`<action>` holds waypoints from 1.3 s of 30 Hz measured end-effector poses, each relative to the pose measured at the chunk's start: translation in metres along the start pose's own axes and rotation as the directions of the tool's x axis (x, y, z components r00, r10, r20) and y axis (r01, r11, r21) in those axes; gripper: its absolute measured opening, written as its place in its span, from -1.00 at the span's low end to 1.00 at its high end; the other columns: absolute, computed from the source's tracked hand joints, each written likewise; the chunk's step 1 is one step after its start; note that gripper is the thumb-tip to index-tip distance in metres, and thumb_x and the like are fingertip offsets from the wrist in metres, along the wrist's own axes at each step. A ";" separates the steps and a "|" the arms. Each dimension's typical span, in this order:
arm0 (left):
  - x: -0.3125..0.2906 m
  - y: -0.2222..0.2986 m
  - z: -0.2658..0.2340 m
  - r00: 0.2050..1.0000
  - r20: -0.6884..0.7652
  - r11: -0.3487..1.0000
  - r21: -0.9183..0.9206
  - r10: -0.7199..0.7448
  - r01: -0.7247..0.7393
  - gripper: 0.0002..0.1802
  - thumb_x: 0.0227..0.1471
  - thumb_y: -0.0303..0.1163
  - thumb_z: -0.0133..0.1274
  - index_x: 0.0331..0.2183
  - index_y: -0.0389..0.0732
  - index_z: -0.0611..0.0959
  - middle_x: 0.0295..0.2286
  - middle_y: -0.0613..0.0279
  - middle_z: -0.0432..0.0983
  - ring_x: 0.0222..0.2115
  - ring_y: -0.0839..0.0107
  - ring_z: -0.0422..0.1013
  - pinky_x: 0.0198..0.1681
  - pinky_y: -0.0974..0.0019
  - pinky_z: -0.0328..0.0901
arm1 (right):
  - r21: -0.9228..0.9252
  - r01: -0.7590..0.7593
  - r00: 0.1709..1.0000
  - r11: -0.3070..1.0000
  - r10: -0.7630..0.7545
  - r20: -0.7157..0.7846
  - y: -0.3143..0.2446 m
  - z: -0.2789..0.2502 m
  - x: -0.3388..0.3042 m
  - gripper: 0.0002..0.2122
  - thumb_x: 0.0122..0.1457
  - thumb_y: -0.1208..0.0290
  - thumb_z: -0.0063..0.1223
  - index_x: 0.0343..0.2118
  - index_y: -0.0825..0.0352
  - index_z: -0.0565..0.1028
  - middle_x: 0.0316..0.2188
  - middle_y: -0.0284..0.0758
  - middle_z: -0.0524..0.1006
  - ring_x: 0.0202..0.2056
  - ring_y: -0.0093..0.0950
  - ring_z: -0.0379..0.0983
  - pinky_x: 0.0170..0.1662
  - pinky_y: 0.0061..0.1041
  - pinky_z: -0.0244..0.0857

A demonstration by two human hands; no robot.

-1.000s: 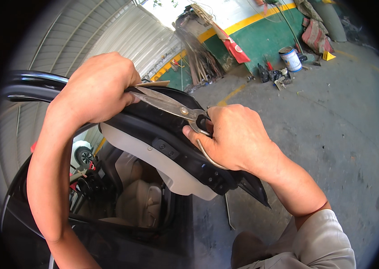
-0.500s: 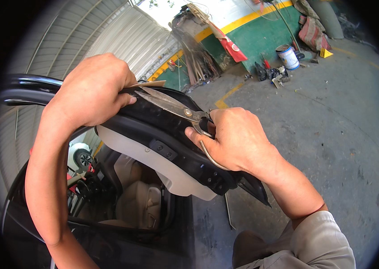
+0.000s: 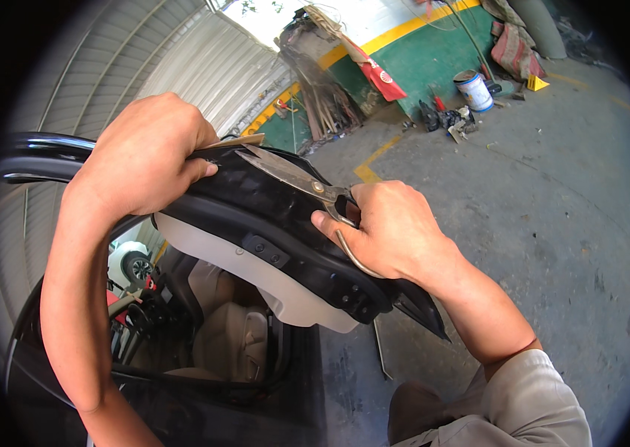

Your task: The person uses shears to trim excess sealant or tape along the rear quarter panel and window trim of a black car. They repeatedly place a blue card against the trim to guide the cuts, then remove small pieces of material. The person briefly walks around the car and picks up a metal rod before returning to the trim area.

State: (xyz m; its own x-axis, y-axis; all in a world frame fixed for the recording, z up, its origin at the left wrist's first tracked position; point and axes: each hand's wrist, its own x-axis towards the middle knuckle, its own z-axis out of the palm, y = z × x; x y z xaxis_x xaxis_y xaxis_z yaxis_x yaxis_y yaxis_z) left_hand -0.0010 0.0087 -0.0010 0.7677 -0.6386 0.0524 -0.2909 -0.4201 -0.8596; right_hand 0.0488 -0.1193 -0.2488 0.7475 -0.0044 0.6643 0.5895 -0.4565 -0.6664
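Note:
Across the middle lies the edge of a black car door (image 3: 285,201), with a pale plastic sheet or panel (image 3: 248,264) along its lower side. My left hand (image 3: 147,153) is closed over the upper left of that edge, its thumb against the black surface. A thin tan strip (image 3: 244,140) sticks out from its fingers, which seem to pinch it; their far side is hidden. My right hand (image 3: 404,231) is wrapped around the handles of metal scissors (image 3: 292,175). Their blades are slightly parted, pointing left, with the tips close beside the strip.
Below the door edge, a tan car seat (image 3: 233,335) shows through an opening. A white car (image 3: 127,261) stands beyond. On the grey floor at the far right are a white bucket (image 3: 473,93), a red cloth (image 3: 383,80), black scraps (image 3: 441,119) and a yellow block (image 3: 537,83).
The scissors have shifted a little to the right, and their tips now sit farther from my left thumb. My left hand has moved slightly left and down, still at the strip.

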 end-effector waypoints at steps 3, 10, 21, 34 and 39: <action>0.000 -0.001 0.001 1.000 -0.004 1.000 -0.013 0.002 -0.002 -0.79 -0.17 -0.49 0.34 -0.36 -0.26 0.78 -0.52 -0.11 0.56 -0.40 -0.12 0.51 -0.30 0.00 0.38 | -0.011 -0.003 1.000 1.000 0.003 0.007 0.002 0.001 -0.001 -0.43 0.20 -0.07 0.17 -0.61 0.48 0.52 -0.63 0.05 0.49 -0.45 0.11 0.49 -0.31 -0.03 0.38; -0.002 0.000 0.000 1.000 0.007 0.999 -0.030 -0.017 0.017 -0.78 -0.16 -0.48 0.34 -0.34 -0.25 0.79 -0.51 -0.11 0.57 -0.39 -0.12 0.51 -0.29 0.00 0.39 | -0.044 -0.241 0.965 0.970 0.244 0.097 0.018 -0.009 -0.012 -0.44 0.22 -0.09 0.11 -0.48 0.50 0.60 -0.48 0.10 0.59 -0.28 0.09 0.58 -0.13 -0.02 0.44; -0.003 -0.002 0.003 0.999 -0.051 1.000 -0.018 -0.007 0.007 -0.80 -0.18 -0.46 0.35 -0.39 -0.30 0.76 -0.52 -0.12 0.56 -0.39 -0.14 0.50 -0.30 0.00 0.38 | 0.543 0.230 0.949 0.808 -0.062 -0.310 0.010 0.007 0.041 -0.70 0.14 0.28 0.41 -0.26 0.41 0.57 -0.53 -0.56 0.43 -0.43 -0.72 0.30 -0.33 -0.60 0.27; -0.031 0.017 0.016 0.700 -0.668 0.927 -0.374 -0.251 -0.025 -0.19 -0.24 -0.29 0.46 0.09 -0.31 0.56 -0.03 -0.02 0.58 -0.08 -0.08 0.48 0.00 0.07 0.38 | 0.833 0.248 0.905 0.495 0.189 -0.382 -0.017 -0.019 0.096 -0.84 0.24 0.39 0.25 -0.37 0.36 0.54 -0.60 -0.49 0.44 -0.55 -0.67 0.31 -0.46 -0.54 0.21; -0.032 0.093 0.034 0.829 -0.136 -0.294 -0.894 -0.543 -0.339 -0.78 -0.03 -0.50 0.31 -0.29 -0.37 0.68 -0.41 0.13 0.60 -0.38 0.39 0.52 -0.24 0.34 0.40 | 0.954 0.037 0.844 0.296 0.502 -0.189 -0.016 -0.088 0.088 -0.80 0.26 0.36 0.18 -0.47 0.29 0.47 -0.64 -0.47 0.35 -0.61 -0.61 0.22 -0.51 -0.53 0.12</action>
State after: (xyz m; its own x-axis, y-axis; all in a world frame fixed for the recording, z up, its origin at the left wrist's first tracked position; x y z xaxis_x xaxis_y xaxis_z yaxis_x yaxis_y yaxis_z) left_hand -0.0328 0.0118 -0.0995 0.7166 -0.3888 0.5791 -0.6850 -0.2358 0.6893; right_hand 0.0787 -0.1905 -0.1499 0.8691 -0.4009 0.2896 0.4945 0.7137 -0.4960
